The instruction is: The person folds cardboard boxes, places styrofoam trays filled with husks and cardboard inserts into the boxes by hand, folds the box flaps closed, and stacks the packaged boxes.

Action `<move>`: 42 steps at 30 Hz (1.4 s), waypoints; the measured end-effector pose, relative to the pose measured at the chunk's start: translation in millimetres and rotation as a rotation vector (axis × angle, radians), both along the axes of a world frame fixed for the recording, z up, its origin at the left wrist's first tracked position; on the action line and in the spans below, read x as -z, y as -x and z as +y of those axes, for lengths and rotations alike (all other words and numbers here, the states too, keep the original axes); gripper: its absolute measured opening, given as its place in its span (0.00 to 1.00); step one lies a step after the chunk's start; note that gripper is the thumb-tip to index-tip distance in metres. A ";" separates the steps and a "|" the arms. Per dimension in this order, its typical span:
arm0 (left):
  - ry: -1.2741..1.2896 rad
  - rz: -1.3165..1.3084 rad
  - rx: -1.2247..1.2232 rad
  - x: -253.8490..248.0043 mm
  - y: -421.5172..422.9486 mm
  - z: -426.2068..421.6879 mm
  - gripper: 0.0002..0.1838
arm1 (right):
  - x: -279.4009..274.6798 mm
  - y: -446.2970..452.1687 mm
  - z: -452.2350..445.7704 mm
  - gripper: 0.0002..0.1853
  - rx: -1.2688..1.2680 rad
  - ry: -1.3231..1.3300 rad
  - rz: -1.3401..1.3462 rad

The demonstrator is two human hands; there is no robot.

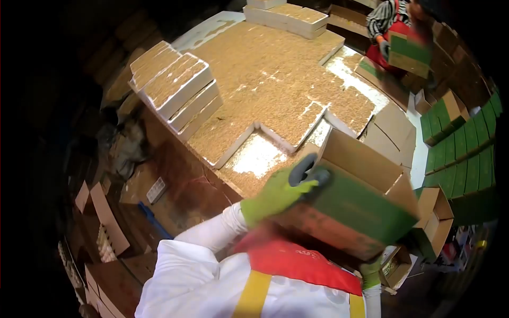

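An open cardboard box (355,206) with green and orange-brown printed sides is held tilted in front of my body, its upper side blurred by motion. My left hand (286,188), in a lime-green glove with grey fingertips, grips the box at its upper left edge. At the box's lower right end is my right hand (372,271), also gloved in green; the box hides most of its fingers. Just beyond the box lie foam trays filled with tan grain-like material (265,79), with a bare shiny patch (257,153) at their near edge.
Stacked foam trays (177,87) stand at the left edge of the table, more (286,21) at the back. Rows of green boxes (461,143) line the right side. A co-worker (389,32) at the back right holds a green box (409,53). Open cartons (435,220) stand nearby.
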State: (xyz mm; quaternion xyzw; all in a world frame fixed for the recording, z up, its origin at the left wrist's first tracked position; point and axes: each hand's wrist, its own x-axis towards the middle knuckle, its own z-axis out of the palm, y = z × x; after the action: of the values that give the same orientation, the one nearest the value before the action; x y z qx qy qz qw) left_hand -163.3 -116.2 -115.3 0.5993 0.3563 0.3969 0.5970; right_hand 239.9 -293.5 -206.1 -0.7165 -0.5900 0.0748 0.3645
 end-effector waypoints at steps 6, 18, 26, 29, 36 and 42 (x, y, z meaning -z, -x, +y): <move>-0.298 0.642 -0.045 -9.4 6.8 -32.8 0.47 | -109.5 8.2 55.7 0.24 -0.029 0.208 1.095; 0.338 -0.132 0.205 42.5 88.3 17.5 0.51 | -95.5 72.8 71.7 0.31 -0.174 0.544 0.685; 0.703 1.065 -0.795 258.0 -16.7 213.6 0.68 | -105.6 74.3 68.6 0.42 -0.025 0.441 0.867; 0.724 0.731 -1.160 246.8 -46.2 213.0 0.55 | -83.6 56.8 64.5 0.42 -0.047 0.493 0.530; 0.713 -0.820 -0.684 283.1 -36.0 231.7 0.29 | -115.7 73.5 69.5 0.41 0.017 0.494 0.836; 0.667 -0.959 -0.547 246.8 -37.3 225.7 0.35 | -110.6 75.1 66.5 0.40 -0.002 0.504 0.746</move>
State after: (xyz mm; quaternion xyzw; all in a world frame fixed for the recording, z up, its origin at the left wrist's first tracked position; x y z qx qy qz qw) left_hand -126.1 109.5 -362.1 0.0250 0.2939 0.6265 0.7214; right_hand 164.8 -227.0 -95.5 -0.7064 -0.3825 0.4696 0.3663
